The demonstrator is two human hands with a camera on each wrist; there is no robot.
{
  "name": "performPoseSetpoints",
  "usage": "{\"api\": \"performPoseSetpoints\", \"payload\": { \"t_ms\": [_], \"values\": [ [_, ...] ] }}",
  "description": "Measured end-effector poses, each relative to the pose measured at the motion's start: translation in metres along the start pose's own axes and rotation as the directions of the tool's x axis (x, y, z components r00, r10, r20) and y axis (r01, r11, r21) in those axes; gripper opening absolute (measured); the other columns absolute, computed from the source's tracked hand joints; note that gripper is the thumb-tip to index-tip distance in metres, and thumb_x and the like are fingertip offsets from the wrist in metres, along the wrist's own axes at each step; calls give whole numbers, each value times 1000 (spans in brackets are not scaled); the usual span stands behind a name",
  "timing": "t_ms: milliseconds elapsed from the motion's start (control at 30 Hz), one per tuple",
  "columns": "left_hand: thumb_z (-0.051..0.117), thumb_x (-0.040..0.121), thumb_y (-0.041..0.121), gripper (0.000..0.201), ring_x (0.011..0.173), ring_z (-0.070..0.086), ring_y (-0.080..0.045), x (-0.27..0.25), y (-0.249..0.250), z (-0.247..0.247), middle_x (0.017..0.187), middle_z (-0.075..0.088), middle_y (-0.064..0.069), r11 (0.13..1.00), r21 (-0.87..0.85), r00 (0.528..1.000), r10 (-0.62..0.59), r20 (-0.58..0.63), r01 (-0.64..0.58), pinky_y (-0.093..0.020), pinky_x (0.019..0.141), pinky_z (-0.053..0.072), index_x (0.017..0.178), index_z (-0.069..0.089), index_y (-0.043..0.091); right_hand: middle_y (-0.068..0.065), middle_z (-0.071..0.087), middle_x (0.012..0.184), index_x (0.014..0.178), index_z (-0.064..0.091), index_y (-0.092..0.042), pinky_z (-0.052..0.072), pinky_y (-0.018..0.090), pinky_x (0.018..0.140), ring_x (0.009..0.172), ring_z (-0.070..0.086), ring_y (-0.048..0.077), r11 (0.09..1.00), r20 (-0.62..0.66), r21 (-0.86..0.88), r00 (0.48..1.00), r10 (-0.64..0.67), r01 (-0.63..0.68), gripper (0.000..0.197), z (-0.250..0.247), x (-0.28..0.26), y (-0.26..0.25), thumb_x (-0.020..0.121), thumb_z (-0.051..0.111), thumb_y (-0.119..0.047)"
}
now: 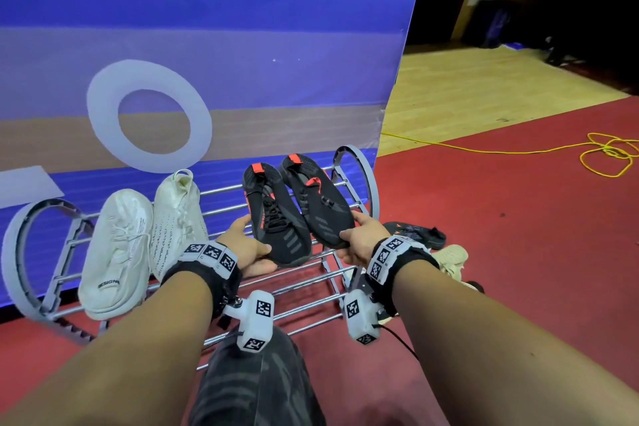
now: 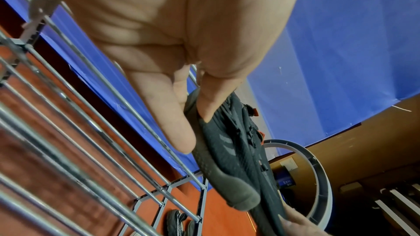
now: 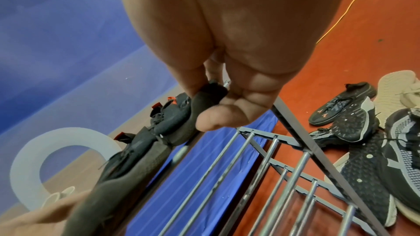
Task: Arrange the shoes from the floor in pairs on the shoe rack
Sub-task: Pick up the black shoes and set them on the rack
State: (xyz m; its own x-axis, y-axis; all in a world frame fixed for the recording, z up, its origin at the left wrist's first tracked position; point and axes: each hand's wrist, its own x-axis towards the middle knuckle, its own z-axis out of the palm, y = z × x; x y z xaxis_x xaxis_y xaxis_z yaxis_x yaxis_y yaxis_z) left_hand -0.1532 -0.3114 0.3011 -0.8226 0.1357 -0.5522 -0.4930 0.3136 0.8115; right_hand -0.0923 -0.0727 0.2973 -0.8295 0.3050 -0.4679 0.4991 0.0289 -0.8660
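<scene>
In the middle of the frame, the left hand (image 1: 247, 245) and right hand (image 1: 359, 239) each grip a black shoe (image 1: 276, 218) by its toe on the shoe rack (image 1: 221, 209).

An indoor hall or staged set is suggested — a large blue printed banner backdrop (image 1: 242, 28) is hung upright above a red carpeted floor (image 1: 501, 235). Beyond it, pale wooden flooring (image 1: 484, 86) and a loose yellow cable (image 1: 608, 152) are seen — nothing homelike.
</scene>
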Motion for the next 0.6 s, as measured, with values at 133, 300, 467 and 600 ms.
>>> {"api": "performPoseSetpoints", "payload": {
  "t_ms": [133,300,467,600],
  "values": [
    [65,93,-4,87,73,78,-31,-4,11,-8,111,77,-14,987,160,1000,26,5,-26,-39,68,65,160,28,37,22,71,96,132,52,-22,60,33,52,54,65,24,999,28,52,1000,-1,0,39,0,-6,0,102,51,2],
    [58,92,-11,91,89,77,-41,3,9,-9,118,74,-13,995,93,999,-32,-4,32,-55,93,59,158,29,44,21,71,94,129,47,-20,63,39,61,61,68,29,999,36,39,999,-17,15,35,5,-8,2,102,53,0],
    [62,88,-9,93,91,77,-41,6,9,-10,117,74,-12,992,124,1000,-25,4,24,-54,90,61,159,29,41,20,69,92,128,42,-19,64,42,61,60,69,30,999,24,40,1000,-7,6,37,3,-14,6,100,55,2],
    [61,90,-4,75,80,76,-43,-5,17,-1,111,71,-21,981,188,997,-36,-65,48,-53,75,64,153,35,25,10,74,103,124,59,-19,62,43,77,81,75,35,981,-2,-193,1000,-9,8,31,1,-17,-8,94,66,-18]
  ]
}}
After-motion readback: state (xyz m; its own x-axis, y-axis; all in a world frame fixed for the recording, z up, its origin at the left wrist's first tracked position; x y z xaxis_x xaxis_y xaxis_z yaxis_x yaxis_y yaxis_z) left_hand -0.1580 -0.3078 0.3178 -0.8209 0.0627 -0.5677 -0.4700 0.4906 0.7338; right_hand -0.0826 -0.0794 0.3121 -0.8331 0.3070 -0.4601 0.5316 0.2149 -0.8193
